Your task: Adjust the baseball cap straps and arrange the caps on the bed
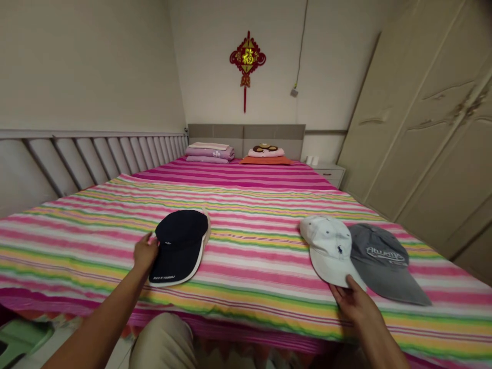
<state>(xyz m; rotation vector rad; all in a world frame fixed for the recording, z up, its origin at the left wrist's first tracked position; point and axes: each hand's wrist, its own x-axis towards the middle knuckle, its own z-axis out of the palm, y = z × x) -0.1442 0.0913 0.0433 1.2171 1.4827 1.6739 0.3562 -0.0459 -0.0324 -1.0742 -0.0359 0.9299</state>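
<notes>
A navy baseball cap point(180, 230) with a pale trim along its brim sits on the striped bed sheet, left of the middle. My left hand point(146, 253) closes on its left edge, some fingertips hidden behind the cap. To the right is a white baseball cap point(326, 236) with a small dark emblem. My right hand point(351, 299) pinches the front of its brim, thumb on top and fingers underneath. A grey baseball cap point(378, 246) with pale lettering lies directly beside the white one, partly covered by it.
The bed point(246, 225) fills the foreground, with a rail point(115, 148) along its left. Folded purple bedding point(209, 154) and an orange pillow point(265, 160) lie by the headboard point(272, 134). A nightstand point(329, 171) and wardrobe point(415, 113) stand right; a green stool point(23, 335) is low left.
</notes>
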